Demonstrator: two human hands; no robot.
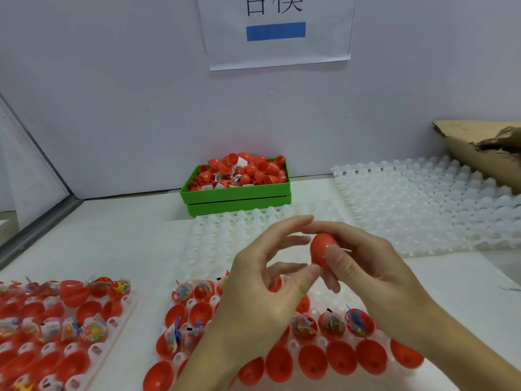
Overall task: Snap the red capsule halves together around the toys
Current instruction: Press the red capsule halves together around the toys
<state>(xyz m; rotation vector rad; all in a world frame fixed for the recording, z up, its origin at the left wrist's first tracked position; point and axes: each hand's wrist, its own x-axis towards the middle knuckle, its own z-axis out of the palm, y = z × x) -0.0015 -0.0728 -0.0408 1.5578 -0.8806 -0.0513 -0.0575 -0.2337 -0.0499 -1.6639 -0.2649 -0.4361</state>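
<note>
A red capsule (324,249) is held above the bench (127,244) in the narrow grip of the right hand (375,266), while the left hand (267,280), fingers loosely spread, touches its lower end over a white tray (321,341) of toy-filled red halves (332,325).

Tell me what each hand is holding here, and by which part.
The right hand grips a red capsule around its sides, thumb across the front. The left hand touches the capsule's lower end with its thumb tip; nothing else held.
</note>
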